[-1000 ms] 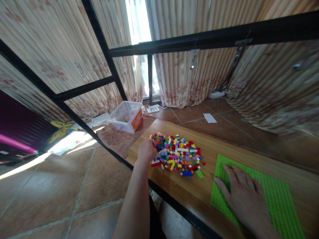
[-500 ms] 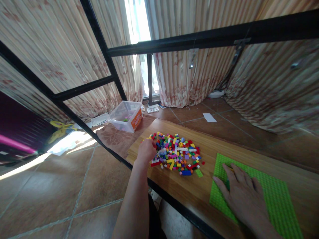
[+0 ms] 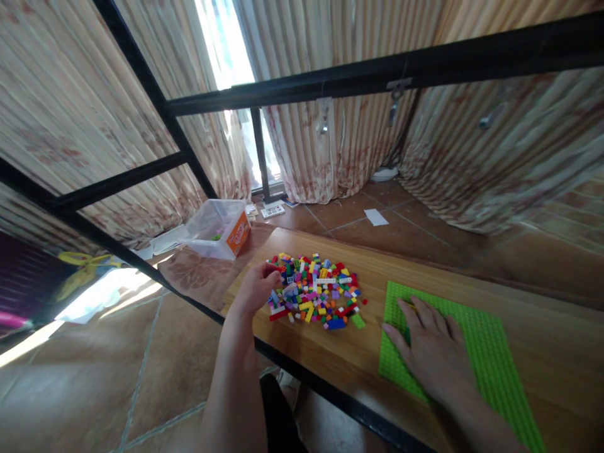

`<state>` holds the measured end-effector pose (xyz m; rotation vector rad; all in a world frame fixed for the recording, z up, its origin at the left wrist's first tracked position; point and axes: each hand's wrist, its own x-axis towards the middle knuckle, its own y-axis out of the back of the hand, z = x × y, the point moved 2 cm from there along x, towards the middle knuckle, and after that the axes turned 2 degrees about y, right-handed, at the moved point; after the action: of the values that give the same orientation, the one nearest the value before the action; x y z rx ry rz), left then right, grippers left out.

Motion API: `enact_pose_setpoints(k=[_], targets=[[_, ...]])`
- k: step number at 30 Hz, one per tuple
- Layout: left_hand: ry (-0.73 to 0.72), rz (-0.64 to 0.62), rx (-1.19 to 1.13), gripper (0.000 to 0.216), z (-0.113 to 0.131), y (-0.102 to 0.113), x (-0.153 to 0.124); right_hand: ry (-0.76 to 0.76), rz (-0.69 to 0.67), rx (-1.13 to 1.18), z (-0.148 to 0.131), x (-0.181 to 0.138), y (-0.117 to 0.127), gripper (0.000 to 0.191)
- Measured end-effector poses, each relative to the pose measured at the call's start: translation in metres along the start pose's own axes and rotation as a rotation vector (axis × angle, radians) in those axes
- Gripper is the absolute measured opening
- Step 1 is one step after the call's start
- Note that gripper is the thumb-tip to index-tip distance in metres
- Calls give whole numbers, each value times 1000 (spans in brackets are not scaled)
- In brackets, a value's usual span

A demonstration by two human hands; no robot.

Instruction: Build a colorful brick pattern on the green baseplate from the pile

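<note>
My left hand [image 3: 257, 286] is at the left edge of a heap of small toy building bricks [image 3: 318, 292], its fingers curled together. Red shows by the fingertips, but I cannot make out what they hold. The heap mixes red, yellow, blue, white, purple and green pieces. To the right, my right hand [image 3: 436, 340] rests with fingers stretched over a green studded baseplate [image 3: 481, 340]. Small yellow and dark green bits show beneath its fingers, mostly hidden.
Heap and baseplate lie on a wooden table [image 3: 368, 371] with a dark edge. Beyond its left end stands a clear plastic box [image 3: 214, 229] with an orange label. A black metal frame [image 3: 292, 88] crosses in front of curtains [image 3: 330, 151]. White paper [image 3: 376, 218] lies on the tiled floor.
The view has shifted, so everything on the table appears further left. My left hand stays at the heap's left side with its fingers turned slightly. My right hand remains on the baseplate.
</note>
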<state>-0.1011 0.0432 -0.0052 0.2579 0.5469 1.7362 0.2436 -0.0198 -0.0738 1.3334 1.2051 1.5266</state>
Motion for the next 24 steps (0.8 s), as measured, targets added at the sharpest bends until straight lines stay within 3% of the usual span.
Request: enact_pose_setpoints(k=[7, 13, 20, 24], targets=[[48, -41, -206, 19, 9, -2, -5, -5, 23, 7, -4, 1, 6, 62], [29, 178, 97, 19, -4, -1, 5, -16, 15, 21, -3, 1, 6, 62], [-82, 47, 156, 25, 10, -18, 2, -12, 10, 6, -3, 2, 6, 62], [-9, 139, 463, 23, 15, -16, -1, -15, 2, 7, -3, 2, 6, 63]])
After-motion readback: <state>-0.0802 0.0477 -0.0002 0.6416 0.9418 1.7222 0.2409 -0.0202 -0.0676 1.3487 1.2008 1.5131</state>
